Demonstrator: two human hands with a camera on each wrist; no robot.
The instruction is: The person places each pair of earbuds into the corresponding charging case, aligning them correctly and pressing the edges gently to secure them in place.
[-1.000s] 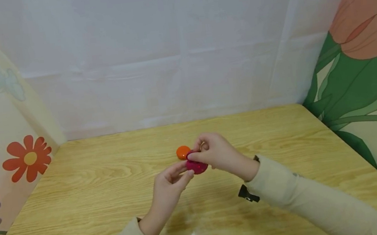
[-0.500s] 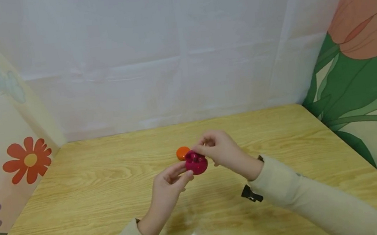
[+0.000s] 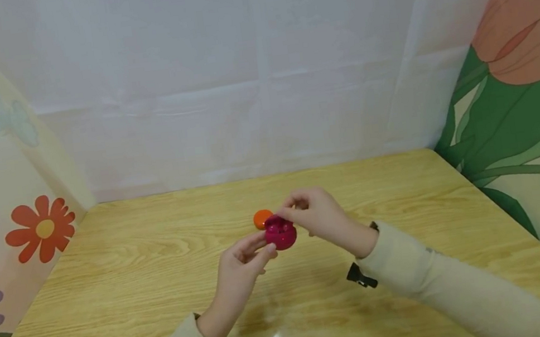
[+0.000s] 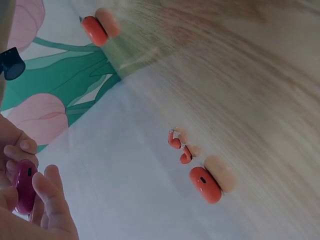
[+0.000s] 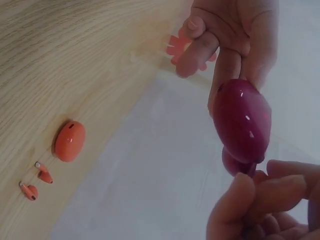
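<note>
A glossy magenta earbud charging case point(image 3: 282, 238) is raised above the table with its lid up, and small rounded magenta shapes show inside. My left hand point(image 3: 237, 271) holds the case body between thumb and fingers from the left. At the case's top right, my right hand point(image 3: 318, 216) pinches the lid between thumb and forefinger. The right wrist view shows the back of the magenta case point(image 5: 242, 120) between both hands. Behind it on the table lies an orange earbud case point(image 3: 262, 219). Two orange earbuds point(image 5: 44, 173) lie beside that case in the right wrist view.
A second orange case point(image 4: 95, 31) lies apart in the left wrist view. The wooden table point(image 3: 152, 278) ends at a white cloth backdrop point(image 3: 191, 99). Flower-printed panels point(image 3: 45, 229) stand at the sides. A black clip point(image 3: 361, 276) hangs at the right cuff.
My right thumb has drawn back from over the case opening to the lid's edge, uncovering the inside. My left hand and the orange case have stayed almost still.
</note>
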